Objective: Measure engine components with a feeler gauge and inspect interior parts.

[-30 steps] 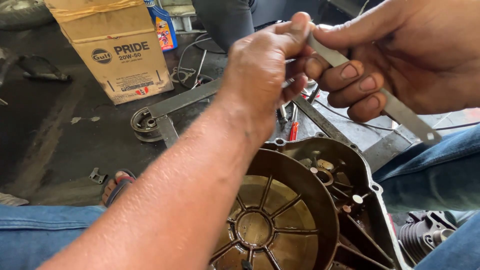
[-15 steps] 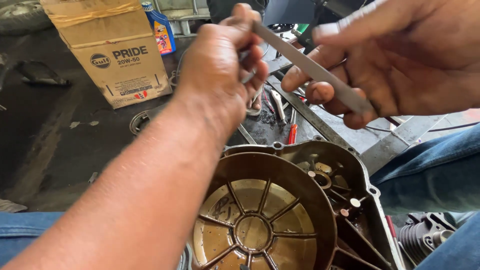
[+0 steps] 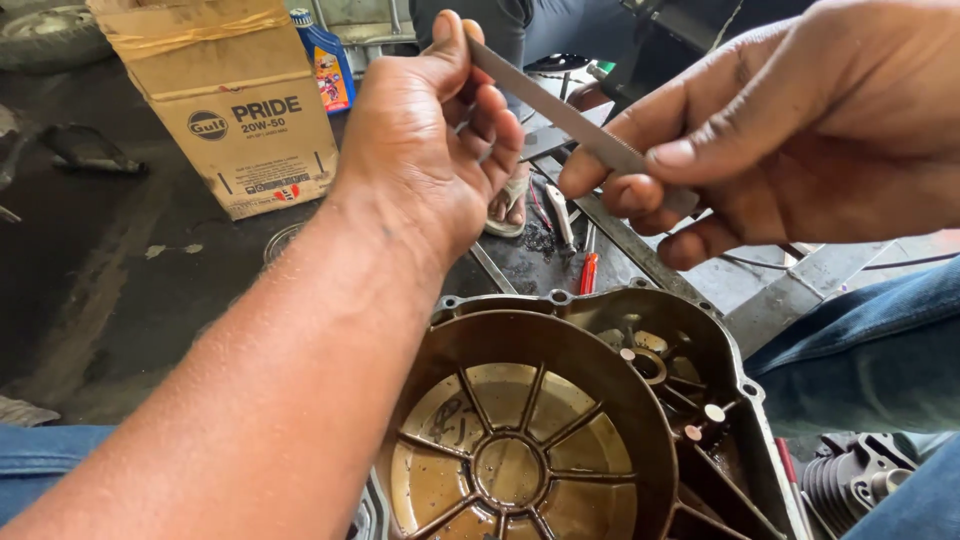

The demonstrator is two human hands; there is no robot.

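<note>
From the head camera, the left hand (image 3: 425, 130) pinches the upper end of a thin flat grey metal strip (image 3: 570, 120), while the right hand (image 3: 790, 130) grips its lower end between thumb and fingers, so the strip hangs taut and slanted in the air between them, above an oily round-bellied metal engine cover (image 3: 560, 440). It looks dull, narrow and straight. Beyond sit a brown cardboard carton (image 3: 230, 110) and a blue bottle (image 3: 325, 60) on the floor.
</note>
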